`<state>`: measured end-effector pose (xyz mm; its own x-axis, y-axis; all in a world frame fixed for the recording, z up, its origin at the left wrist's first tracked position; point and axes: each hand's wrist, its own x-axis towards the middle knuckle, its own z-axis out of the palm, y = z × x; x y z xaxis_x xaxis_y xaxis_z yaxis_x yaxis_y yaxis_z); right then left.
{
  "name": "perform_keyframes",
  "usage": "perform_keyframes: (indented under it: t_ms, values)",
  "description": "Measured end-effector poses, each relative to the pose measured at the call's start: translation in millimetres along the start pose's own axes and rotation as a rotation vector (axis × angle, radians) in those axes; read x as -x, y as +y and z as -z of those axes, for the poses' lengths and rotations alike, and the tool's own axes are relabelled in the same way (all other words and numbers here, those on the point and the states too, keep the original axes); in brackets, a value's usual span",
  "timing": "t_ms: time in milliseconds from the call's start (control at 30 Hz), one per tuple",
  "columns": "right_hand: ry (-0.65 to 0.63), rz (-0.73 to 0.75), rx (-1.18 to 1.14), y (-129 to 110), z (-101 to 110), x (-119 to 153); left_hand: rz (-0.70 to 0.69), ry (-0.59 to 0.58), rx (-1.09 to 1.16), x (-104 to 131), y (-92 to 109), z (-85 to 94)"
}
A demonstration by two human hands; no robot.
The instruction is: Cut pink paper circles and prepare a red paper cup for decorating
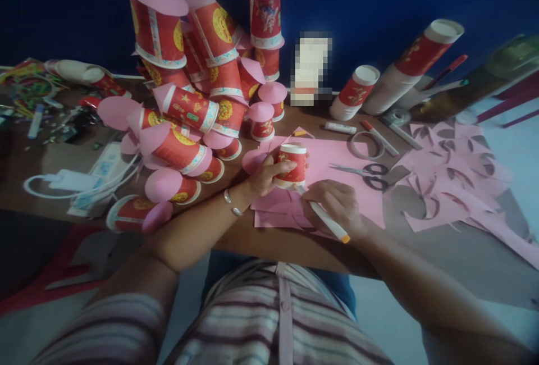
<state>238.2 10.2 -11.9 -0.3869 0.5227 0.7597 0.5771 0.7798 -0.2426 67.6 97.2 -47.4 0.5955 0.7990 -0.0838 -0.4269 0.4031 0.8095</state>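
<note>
In my left hand (269,174) is a red paper cup (293,164) with gold printing and white ends, the fingers wrapped round its side. My right hand (334,202) is closed on a white marker (325,220) with an orange end. The marker's tip meets the cup's lower edge; whether it touches is hard to tell. Both hands are over pink paper sheets (353,202) on the table. Right of the cup lie dark-handled scissors (373,174), blades toward the cup.
Red cups with pink paper cones (168,146) crowd the table's left and back. Pink offcuts (446,179) cover the right side. A tape roll (365,145), a glue stick (340,128) and stacked cups (415,67) are behind. A white charger with cable (69,178) lies left.
</note>
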Motion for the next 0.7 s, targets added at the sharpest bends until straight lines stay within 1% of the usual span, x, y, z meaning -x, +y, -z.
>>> perform_keyframes:
  t_ms: [233, 400, 533, 700]
  values:
    - [-0.011, -0.010, -0.001, 0.3, -0.2, -0.2, 0.001, 0.012, -0.002, 0.3, 0.4, 0.2]
    - [-0.028, -0.021, 0.023, 1.2, -0.7, 0.4, 0.005, -0.006, -0.020, 0.3, -0.5, 0.0]
    - [-0.020, -0.025, 0.026, 1.8, -1.4, 0.6, -0.010, -0.010, -0.006, 0.1, 0.3, -1.2]
    - [-0.007, -0.034, 0.037, 2.4, -0.8, 0.8, 0.015, -0.011, -0.031, 0.9, 1.8, -1.5]
